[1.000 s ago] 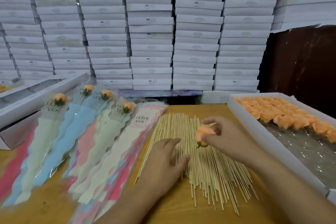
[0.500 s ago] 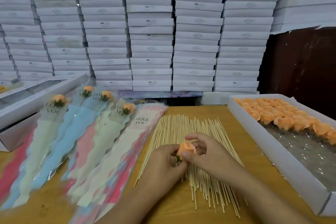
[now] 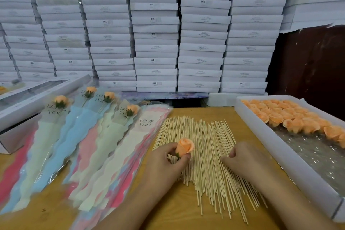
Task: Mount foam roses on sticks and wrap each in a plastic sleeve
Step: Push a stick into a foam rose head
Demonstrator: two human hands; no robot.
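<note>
Head view, one rose [image 3: 183, 148] in left hand [image 3: 164, 164], four sleeved roses [image 3: 97, 99]

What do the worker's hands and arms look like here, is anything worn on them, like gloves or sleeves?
Nothing is worn that the picture shows. The left hand and the right hand are both bare: no gloves, rings or finger guards. The wrists carry no watch or bracelet, and both forearms are uncovered all the way to the bottom edge of the view, with no sleeve cuff showing.
</note>
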